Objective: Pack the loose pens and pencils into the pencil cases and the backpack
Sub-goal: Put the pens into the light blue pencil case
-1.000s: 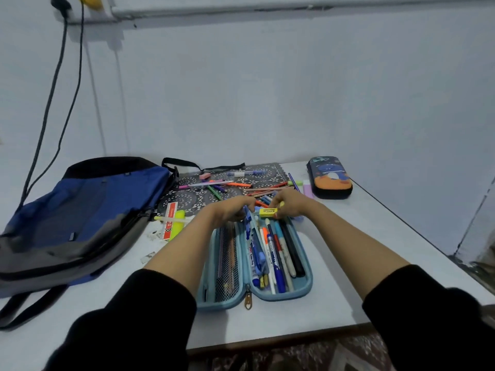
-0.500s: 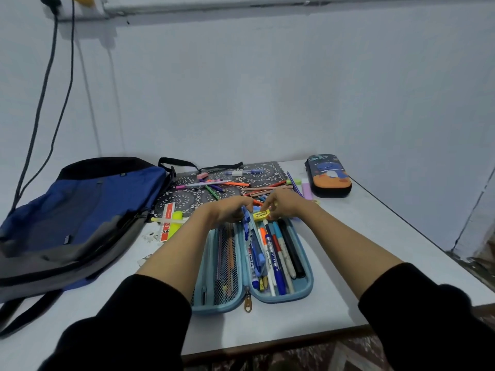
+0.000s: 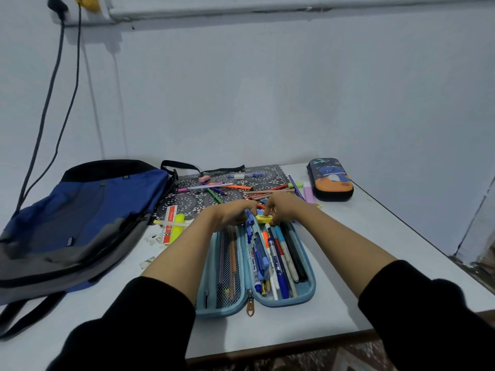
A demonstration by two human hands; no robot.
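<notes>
Left hand and right hand, fingers curled.

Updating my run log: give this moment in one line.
right hand: pinches yellow eraser | left hand: at open blue case, grip unclear | loose pens: on mat

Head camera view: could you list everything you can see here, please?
light-blue zip pencil case: one, open, front centre
packed pens: several, blue, black, white, orange, inside it
small yellow block: one, over the case's far end
dark dinosaur-print pencil case: one, closed, far right
blue and grey backpack: one, left
black-and-white patterned mat: one, behind open case
loose pens and pencils: many, mixed colours, on mat
yellow highlighter: one, beside backpack
hands: two, bare; right hand pinches the block, left hand curled at the case's far end
</notes>
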